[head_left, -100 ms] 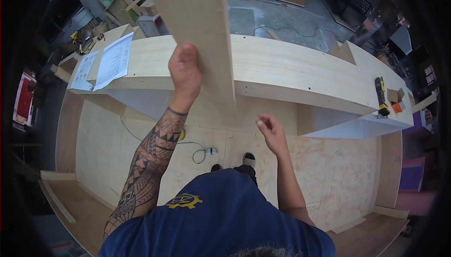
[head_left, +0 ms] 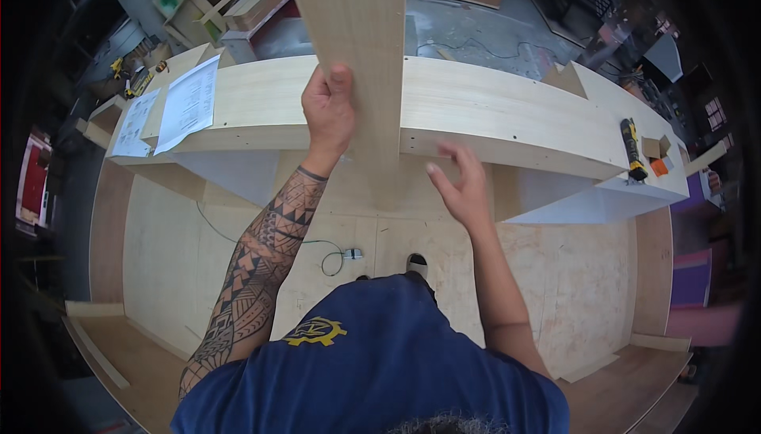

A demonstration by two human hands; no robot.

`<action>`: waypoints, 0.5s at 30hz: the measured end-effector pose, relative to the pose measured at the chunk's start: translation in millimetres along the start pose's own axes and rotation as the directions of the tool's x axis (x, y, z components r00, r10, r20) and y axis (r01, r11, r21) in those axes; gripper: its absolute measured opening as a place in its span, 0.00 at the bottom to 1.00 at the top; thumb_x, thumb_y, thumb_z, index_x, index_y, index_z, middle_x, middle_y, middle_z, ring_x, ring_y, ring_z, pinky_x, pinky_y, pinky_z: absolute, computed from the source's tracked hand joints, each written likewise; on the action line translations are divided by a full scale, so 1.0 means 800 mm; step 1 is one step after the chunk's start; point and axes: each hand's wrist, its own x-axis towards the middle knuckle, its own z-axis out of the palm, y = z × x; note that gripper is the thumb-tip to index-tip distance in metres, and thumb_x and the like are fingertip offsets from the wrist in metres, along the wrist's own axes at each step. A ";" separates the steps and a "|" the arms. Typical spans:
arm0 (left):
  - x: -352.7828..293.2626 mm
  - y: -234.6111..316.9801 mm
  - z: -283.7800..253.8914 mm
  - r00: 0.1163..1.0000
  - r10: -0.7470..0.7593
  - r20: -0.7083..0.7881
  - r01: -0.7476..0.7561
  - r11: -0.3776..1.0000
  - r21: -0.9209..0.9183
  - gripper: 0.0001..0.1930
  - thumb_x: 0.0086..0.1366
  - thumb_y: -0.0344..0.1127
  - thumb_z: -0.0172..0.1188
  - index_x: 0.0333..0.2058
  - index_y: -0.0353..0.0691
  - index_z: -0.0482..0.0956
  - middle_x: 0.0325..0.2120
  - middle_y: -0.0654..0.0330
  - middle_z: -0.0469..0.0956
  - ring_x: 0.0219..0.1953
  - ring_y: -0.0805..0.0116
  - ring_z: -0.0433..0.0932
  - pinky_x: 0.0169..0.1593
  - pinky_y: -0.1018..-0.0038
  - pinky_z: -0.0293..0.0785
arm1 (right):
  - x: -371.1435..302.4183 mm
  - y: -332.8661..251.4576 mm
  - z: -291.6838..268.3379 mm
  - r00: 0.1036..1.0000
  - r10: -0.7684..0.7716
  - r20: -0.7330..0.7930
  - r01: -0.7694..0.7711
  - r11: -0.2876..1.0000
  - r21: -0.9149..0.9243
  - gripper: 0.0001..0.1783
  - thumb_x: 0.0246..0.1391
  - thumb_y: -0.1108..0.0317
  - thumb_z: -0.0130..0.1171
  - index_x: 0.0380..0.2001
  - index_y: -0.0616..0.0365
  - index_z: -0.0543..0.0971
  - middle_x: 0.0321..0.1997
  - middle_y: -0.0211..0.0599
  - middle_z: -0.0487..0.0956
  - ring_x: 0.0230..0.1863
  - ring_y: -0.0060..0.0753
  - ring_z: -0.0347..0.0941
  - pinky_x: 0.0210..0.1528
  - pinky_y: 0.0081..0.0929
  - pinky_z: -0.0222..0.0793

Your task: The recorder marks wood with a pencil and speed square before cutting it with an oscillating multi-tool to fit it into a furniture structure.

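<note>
A long pale wooden board (head_left: 361, 30) stands upright in front of me, crossing the long plywood counter top (head_left: 483, 89). My left hand (head_left: 329, 113) is closed round the board's left edge, thumb along its face; the fingers behind it are hidden. To the right of the board, my right hand (head_left: 462, 183) hangs in the air near the counter's front edge, thumb and fingers apart, nothing in it. Its fingertips are slightly blurred.
Printed sheets (head_left: 188, 105) lie on the counter's left part. At the right end are a yellow-and-black power tool (head_left: 632, 149) and a small orange thing (head_left: 659, 167). A cable with a small box (head_left: 353, 254) lies on the plywood floor panel (head_left: 555, 291) by my feet.
The board has become more upright and shifted right, and my left hand has gone with it. My right hand has risen a little towards the counter, its fingers opening.
</note>
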 end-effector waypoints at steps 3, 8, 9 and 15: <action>0.006 -0.016 0.005 1.000 -0.014 0.004 0.013 0.999 0.053 0.31 0.81 0.64 0.57 0.53 0.35 0.83 0.44 0.69 0.82 0.47 0.81 0.75 0.54 0.78 0.73 | 0.080 -0.041 0.012 0.928 -0.370 -0.044 0.348 0.902 -0.255 0.30 0.56 0.63 0.78 0.61 0.57 0.82 0.55 0.47 0.82 0.62 0.55 0.75 0.70 0.50 0.69; 0.004 -0.026 0.021 0.998 0.018 -0.064 -0.016 0.999 0.039 0.29 0.79 0.63 0.63 0.34 0.39 0.78 0.28 0.72 0.73 0.32 0.82 0.66 0.36 0.78 0.68 | 0.142 -0.016 0.032 0.893 -0.423 0.152 0.449 0.854 -0.263 0.30 0.54 0.60 0.79 0.59 0.57 0.83 0.55 0.47 0.83 0.65 0.55 0.74 0.73 0.55 0.65; 0.004 -0.023 0.018 0.997 0.024 -0.073 -0.021 0.999 0.038 0.29 0.79 0.63 0.63 0.34 0.39 0.78 0.28 0.72 0.73 0.32 0.82 0.66 0.36 0.78 0.68 | 0.147 -0.017 0.035 0.889 -0.365 0.277 0.426 0.881 -0.205 0.30 0.54 0.60 0.80 0.58 0.57 0.84 0.56 0.46 0.84 0.67 0.55 0.73 0.75 0.58 0.64; 0.012 -0.011 0.001 0.999 -0.030 -0.025 0.031 0.999 0.034 0.27 0.79 0.60 0.65 0.38 0.38 0.77 0.29 0.72 0.73 0.33 0.82 0.67 0.37 0.78 0.68 | 0.155 -0.014 0.043 0.897 -0.218 0.384 0.277 0.955 -0.105 0.29 0.58 0.62 0.78 0.61 0.54 0.83 0.69 0.45 0.81 0.72 0.56 0.73 0.84 0.66 0.50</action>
